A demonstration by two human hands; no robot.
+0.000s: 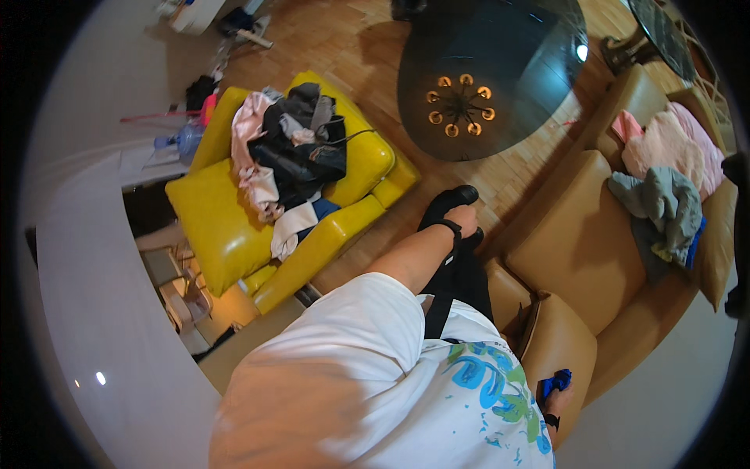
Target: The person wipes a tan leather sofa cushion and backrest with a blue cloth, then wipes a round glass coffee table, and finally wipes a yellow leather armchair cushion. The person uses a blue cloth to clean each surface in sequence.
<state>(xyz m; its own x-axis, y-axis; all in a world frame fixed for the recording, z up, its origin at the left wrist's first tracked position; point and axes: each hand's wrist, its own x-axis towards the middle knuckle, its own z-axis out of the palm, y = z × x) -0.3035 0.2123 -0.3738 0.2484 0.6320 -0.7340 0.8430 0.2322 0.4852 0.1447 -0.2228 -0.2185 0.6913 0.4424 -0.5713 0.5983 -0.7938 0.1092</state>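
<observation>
My right hand [559, 400], with a black band at the wrist, holds a small crumpled blue cloth [555, 382] over a tan leather cushion [559, 340] of the sofa. My left hand [463, 219] hangs in front of my black trousers and shoes, also with a black wristband. Its back faces me, so whether its fingers are closed is hidden. To the right, a grey garment [665, 199] and a pink fluffy textile [665, 146] lie heaped on the tan leather sofa [574, 240]. Blue fabric shows under the grey garment.
A yellow armchair [220, 228] at the left bears a pile of clothes [302, 143]. Ahead stands a glossy dark table [492, 58] reflecting a chandelier. A large water bottle [190, 143] is behind the armchair. A marble-look side table [662, 35] stands far right.
</observation>
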